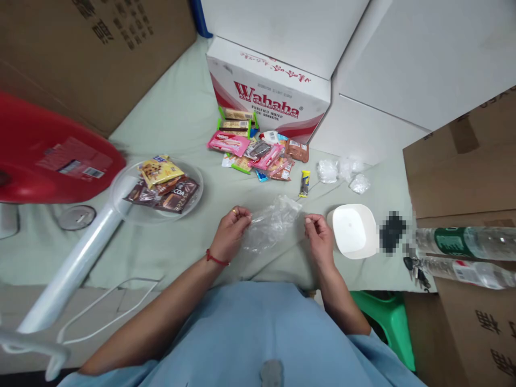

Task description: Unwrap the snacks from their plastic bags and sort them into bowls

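A crumpled clear plastic bag [274, 223] hangs spread between my two hands, low over the cloth. My left hand [231, 231] pinches its left edge between thumb and fingers. At the bag's right edge, my right hand [320, 236] is closed in a pinch; the thin film at its fingertips is hard to see. Just beyond the bag lies a small yellow-and-dark wrapped snack bar [305, 184]. Farther back is a pile of wrapped snacks [262, 153]. To the right of my right hand stands a white square bowl [370, 228].
On the left, a round clear tub [197, 185] holds wrapped snacks beside a plastic film roll [76, 258] and a red container [60, 150]. A Wahaba carton [270, 97] stands behind. Crumpled plastic bundles [328, 171], keys [417, 271] and bottles [492, 242] are right.
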`<action>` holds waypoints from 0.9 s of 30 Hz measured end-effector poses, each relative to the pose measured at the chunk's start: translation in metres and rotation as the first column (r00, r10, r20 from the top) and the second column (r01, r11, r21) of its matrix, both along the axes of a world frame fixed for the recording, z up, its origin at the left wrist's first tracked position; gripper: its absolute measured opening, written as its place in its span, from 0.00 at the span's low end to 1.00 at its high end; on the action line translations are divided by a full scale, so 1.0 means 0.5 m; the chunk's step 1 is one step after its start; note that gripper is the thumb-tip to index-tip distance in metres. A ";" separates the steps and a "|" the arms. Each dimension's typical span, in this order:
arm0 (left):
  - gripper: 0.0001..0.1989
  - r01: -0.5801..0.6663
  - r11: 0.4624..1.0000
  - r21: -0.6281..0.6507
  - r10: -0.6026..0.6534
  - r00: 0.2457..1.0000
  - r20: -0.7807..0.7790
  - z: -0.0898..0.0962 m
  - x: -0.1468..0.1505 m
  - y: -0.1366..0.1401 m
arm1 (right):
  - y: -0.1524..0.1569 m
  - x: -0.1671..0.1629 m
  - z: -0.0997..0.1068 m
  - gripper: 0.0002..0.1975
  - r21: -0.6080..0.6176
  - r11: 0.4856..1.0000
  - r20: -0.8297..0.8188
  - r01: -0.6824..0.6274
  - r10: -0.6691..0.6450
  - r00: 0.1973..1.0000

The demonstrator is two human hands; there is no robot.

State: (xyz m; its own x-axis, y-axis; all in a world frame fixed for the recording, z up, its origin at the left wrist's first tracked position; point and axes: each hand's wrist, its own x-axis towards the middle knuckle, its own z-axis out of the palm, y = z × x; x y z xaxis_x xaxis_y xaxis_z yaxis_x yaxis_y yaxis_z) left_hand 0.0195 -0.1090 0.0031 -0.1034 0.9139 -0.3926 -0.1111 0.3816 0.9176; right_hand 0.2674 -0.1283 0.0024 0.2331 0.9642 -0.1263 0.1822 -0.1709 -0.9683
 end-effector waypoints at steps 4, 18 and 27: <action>0.16 0.095 0.993 0.070 -0.090 0.992 -0.084 0.014 0.003 -0.009 | 0.003 -0.001 0.001 0.25 -0.040 0.998 -0.079 -0.050 0.047 0.996; 0.14 0.000 0.975 0.222 0.104 0.882 -0.459 0.009 -0.037 -0.056 | 0.018 -0.061 -0.007 0.28 0.067 0.998 -0.087 0.016 -0.011 0.996; 0.12 -0.038 0.952 0.304 0.171 0.889 -0.425 -0.052 -0.090 -0.081 | -0.137 0.025 0.001 0.23 -0.133 0.953 0.046 -0.272 0.280 0.959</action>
State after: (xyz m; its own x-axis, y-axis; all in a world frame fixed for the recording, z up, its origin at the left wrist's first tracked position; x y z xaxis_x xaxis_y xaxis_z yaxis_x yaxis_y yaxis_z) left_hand -0.0253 -0.1496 -0.0226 -0.3054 0.9521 -0.0134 0.3055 0.1112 0.9457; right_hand 0.2797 -0.1970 0.0028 -0.0282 0.9696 -0.2429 0.2995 -0.2236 -0.9275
